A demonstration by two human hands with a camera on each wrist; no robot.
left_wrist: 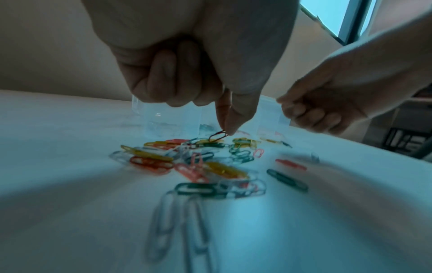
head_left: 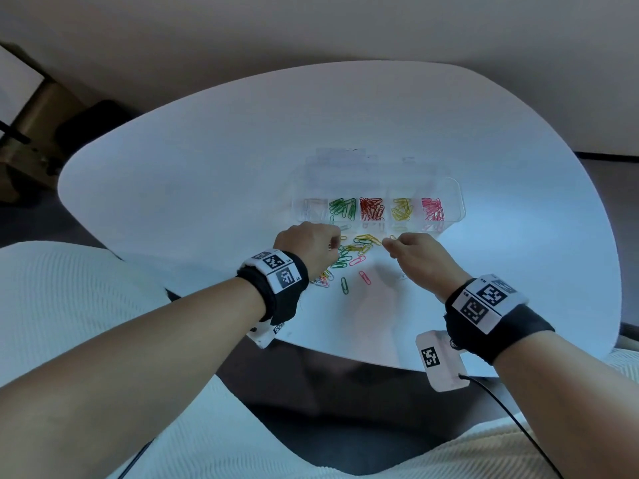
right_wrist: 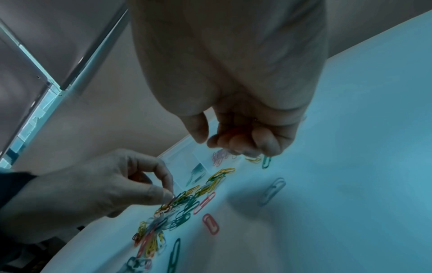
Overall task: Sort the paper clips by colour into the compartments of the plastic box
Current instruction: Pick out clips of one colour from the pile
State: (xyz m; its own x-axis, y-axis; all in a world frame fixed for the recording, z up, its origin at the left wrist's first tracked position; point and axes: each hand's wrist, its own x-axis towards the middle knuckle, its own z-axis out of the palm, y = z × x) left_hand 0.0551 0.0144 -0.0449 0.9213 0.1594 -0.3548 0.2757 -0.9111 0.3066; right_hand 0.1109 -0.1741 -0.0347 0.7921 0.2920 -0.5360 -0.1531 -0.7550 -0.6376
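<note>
A clear plastic box (head_left: 461, 205) stands on the white table with clear, green (head_left: 342, 206), red (head_left: 371, 207), yellow (head_left: 401, 209) and pink (head_left: 433, 209) clips in separate compartments. A mixed pile of loose paper clips (head_left: 352, 252) lies just in front of it. My left hand (head_left: 332, 244) hovers over the pile's left side; thumb and forefinger pinch a dark red clip (left_wrist: 218, 135), lifted at one end. At the pile's right end, my right hand (head_left: 387, 245) has its fingers curled round something red (right_wrist: 235, 132), which looks like a paper clip.
Single clips lie apart from the pile: a green one (head_left: 344, 285), a pink one (head_left: 364, 277) and a pale one (right_wrist: 273, 190). The table's near edge (head_left: 345, 354) is close below my wrists. A white cushioned seat (head_left: 69, 288) sits at the left.
</note>
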